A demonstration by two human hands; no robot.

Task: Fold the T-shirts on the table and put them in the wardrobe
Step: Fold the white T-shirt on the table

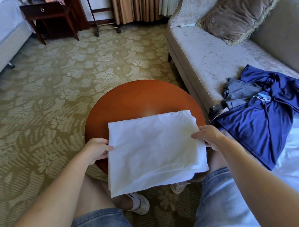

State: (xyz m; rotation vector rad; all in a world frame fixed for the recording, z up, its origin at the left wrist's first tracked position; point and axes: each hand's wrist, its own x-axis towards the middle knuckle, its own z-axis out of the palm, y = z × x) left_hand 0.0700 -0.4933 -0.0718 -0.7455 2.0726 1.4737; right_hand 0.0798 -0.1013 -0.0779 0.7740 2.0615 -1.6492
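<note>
The folded white cotton T-shirt (pixel 153 147) covers the near half of the round reddish-brown wooden table (pixel 136 96), and its near edge hangs past the rim. The left hand (pixel 97 150) grips its left edge and the right hand (pixel 208 136) pinches its right edge, fingers (pixel 100 156) curled under. It might be slightly lifted, hard to tell. Patterned carpet (pixel 58 83) spreads left of the table.

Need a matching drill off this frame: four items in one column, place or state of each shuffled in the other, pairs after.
Items
1. white T-shirt
2. blue shirt
3. brown cushion
4. round table

Place or state
A. leans against the sofa back
B. folded, pinched at its sides by the left hand and right hand
C. stands on the patterned carpet
D. lies unfolded on the sofa seat

Pairs: 1-B, 2-D, 3-A, 4-C
</note>
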